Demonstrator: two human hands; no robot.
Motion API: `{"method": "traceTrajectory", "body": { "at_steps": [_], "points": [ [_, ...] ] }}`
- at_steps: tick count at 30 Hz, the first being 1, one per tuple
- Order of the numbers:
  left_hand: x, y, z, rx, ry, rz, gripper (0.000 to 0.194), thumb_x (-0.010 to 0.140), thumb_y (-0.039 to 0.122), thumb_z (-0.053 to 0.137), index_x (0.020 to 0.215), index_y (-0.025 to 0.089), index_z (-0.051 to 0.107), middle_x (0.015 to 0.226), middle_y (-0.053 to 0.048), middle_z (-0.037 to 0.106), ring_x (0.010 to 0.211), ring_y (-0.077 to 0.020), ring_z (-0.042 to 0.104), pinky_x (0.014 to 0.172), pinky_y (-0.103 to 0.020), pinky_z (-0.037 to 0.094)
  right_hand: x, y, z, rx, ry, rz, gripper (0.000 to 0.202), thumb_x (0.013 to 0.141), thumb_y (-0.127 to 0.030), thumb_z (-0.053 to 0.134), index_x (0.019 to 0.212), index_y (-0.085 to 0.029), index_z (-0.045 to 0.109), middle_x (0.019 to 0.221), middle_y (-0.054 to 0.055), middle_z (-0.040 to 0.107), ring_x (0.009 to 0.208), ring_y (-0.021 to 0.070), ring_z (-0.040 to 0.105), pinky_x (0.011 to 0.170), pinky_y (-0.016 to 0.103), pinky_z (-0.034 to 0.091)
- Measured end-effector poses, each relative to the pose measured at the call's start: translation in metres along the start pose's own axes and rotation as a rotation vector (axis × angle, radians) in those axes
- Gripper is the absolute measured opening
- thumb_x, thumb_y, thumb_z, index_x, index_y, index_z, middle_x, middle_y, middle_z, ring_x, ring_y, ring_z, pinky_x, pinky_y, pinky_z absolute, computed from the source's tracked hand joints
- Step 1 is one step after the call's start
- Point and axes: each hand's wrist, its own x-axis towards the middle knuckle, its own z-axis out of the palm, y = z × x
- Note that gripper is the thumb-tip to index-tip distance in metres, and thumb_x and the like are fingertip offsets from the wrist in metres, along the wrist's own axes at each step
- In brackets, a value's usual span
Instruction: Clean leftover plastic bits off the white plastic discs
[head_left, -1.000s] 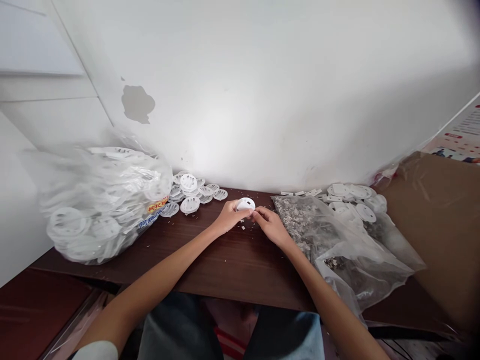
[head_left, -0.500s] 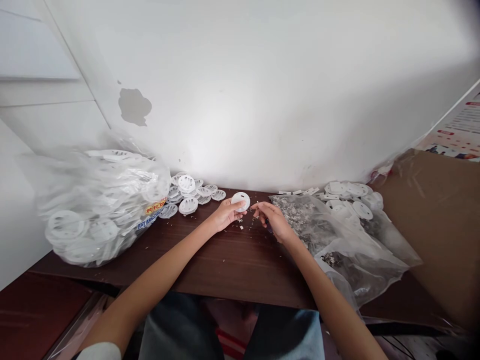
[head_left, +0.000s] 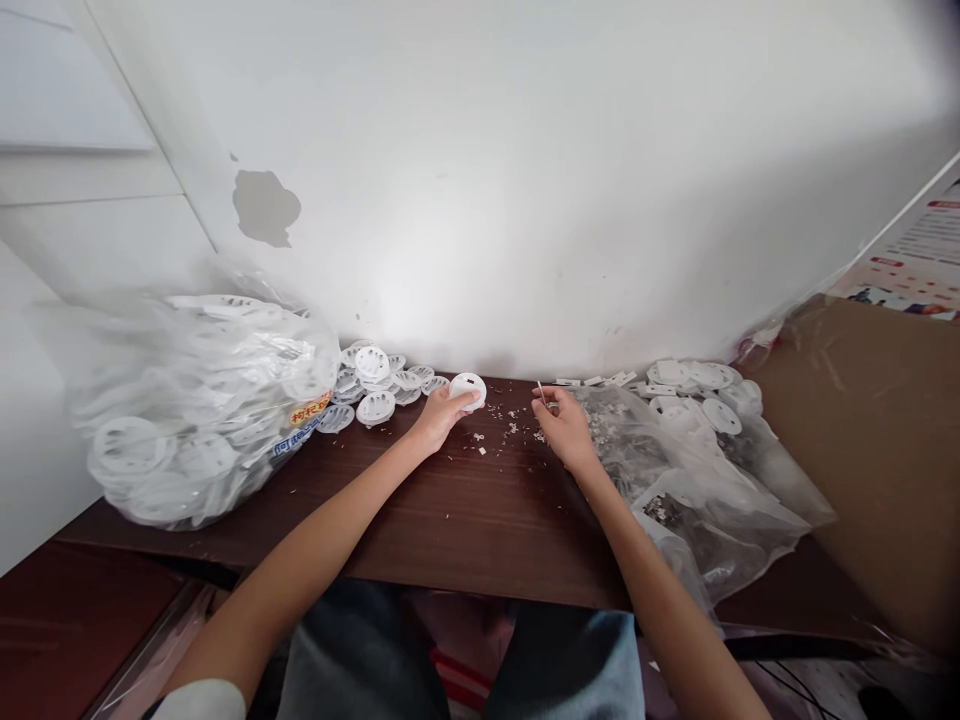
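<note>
1. At the back edge of the dark wooden bench (head_left: 465,520), close to the white wall (head_left: 525,180), your left hand (head_left: 439,415) holds a white round plastic disc (head_left: 467,388) between thumb and fingertips; the disc sits at the tips of your fingers, tilted up toward you, just above the wood.
2. Your right hand (head_left: 564,425) is well apart from the disc, to its right, with thumb and forefinger pinched narrow on a thin metal pin (head_left: 540,392) that stands up from the fingertips. Its exact form is too small to tell.
3. Between your two hands, small white and grey scraps (head_left: 502,425) lie scattered on the bench.
4. Just beside your right hand, touching its outer edge, lies a clear plastic bag of small metal parts (head_left: 675,490), spreading toward the right corner of the bench.
5. Behind that bag, against the wall, a heap of white discs (head_left: 697,385) rests, with a few small white strips (head_left: 600,381) in a row to its left.
6. Left of the held disc, just beside it, a loose pile of slotted white discs (head_left: 379,385) lies against the wall.
7. Farther left stands a large clear bag full of white discs (head_left: 195,410), bearing a printed label.
8. On the far right sits a brown cardboard box (head_left: 870,440).
</note>
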Motion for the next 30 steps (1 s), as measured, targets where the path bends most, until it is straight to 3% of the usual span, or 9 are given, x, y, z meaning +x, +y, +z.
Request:
{"method": "traceTrajectory", "body": {
  "at_steps": [2, 5, 8, 12, 22, 25, 30],
  "points": [
    [-0.001, 0.001, -0.001, 0.124, 0.030, 0.051, 0.044, 0.068, 0.036, 0.093, 0.102, 0.015, 0.075, 0.103, -0.009, 0.078, 0.095, -0.0222, 0.071, 0.088, -0.034, 0.053, 0.002, 0.002, -0.004, -0.143, -0.067, -0.096, 0.020, 0.092, -0.030, 0.059, 0.105, -0.020, 0.071, 0.106, 0.010, 0.072, 0.089, 0.0240, 0.064, 0.086, 0.039, 0.053],
    [-0.005, 0.006, -0.003, 0.445, -0.013, 0.160, 0.037, 0.077, 0.043, 0.087, 0.102, 0.017, 0.078, 0.101, -0.008, 0.078, 0.092, -0.0245, 0.069, 0.083, -0.034, 0.052, 0.000, 0.007, -0.004, -0.330, -0.165, -0.173, 0.020, 0.092, -0.020, 0.057, 0.103, -0.020, 0.074, 0.103, 0.010, 0.071, 0.102, 0.0259, 0.064, 0.095, 0.039, 0.050],
    [-0.010, 0.012, -0.006, 0.760, -0.065, 0.359, 0.028, 0.089, 0.045, 0.076, 0.101, 0.020, 0.078, 0.099, -0.007, 0.076, 0.091, -0.0260, 0.068, 0.082, -0.035, 0.051, -0.004, 0.013, -0.001, -0.461, -0.215, -0.149, 0.023, 0.093, -0.015, 0.058, 0.108, -0.018, 0.075, 0.107, 0.012, 0.069, 0.103, 0.0253, 0.064, 0.097, 0.036, 0.048],
    [-0.013, 0.013, -0.013, 0.961, -0.232, 0.544, 0.022, 0.096, 0.033, 0.065, 0.112, 0.025, 0.079, 0.116, -0.008, 0.076, 0.104, -0.0272, 0.069, 0.092, -0.036, 0.050, -0.006, 0.016, -0.001, -0.537, -0.287, -0.126, 0.019, 0.093, -0.013, 0.060, 0.102, -0.018, 0.075, 0.100, 0.011, 0.069, 0.100, 0.0252, 0.065, 0.094, 0.034, 0.048],
    [-0.009, 0.000, -0.021, 1.034, -0.259, 0.458, 0.059, 0.087, 0.017, 0.068, 0.144, 0.028, 0.066, 0.147, -0.006, 0.067, 0.133, -0.0313, 0.063, 0.116, -0.042, 0.045, 0.005, 0.015, -0.018, -0.557, -0.068, -0.174, 0.020, 0.096, -0.018, 0.055, 0.105, -0.020, 0.073, 0.109, 0.013, 0.068, 0.103, 0.0279, 0.064, 0.094, 0.037, 0.048],
    [-0.007, -0.002, -0.022, 0.989, -0.240, 0.447, 0.058, 0.084, 0.016, 0.070, 0.141, 0.027, 0.067, 0.143, -0.008, 0.069, 0.131, -0.0327, 0.064, 0.115, -0.042, 0.046, 0.006, 0.016, -0.025, -0.623, -0.036, -0.129, 0.024, 0.097, -0.016, 0.051, 0.105, -0.020, 0.074, 0.108, 0.016, 0.066, 0.100, 0.0290, 0.064, 0.093, 0.038, 0.047],
    [-0.003, -0.004, -0.025, 1.106, -0.242, 0.464, 0.041, 0.086, 0.015, 0.067, 0.125, 0.024, 0.074, 0.124, -0.012, 0.074, 0.115, -0.0344, 0.068, 0.105, -0.045, 0.051, 0.006, 0.016, -0.036, -0.626, -0.122, -0.075, 0.019, 0.091, -0.015, 0.056, 0.094, -0.020, 0.074, 0.106, 0.014, 0.065, 0.099, 0.0285, 0.062, 0.093, 0.037, 0.047]
  ]
}}
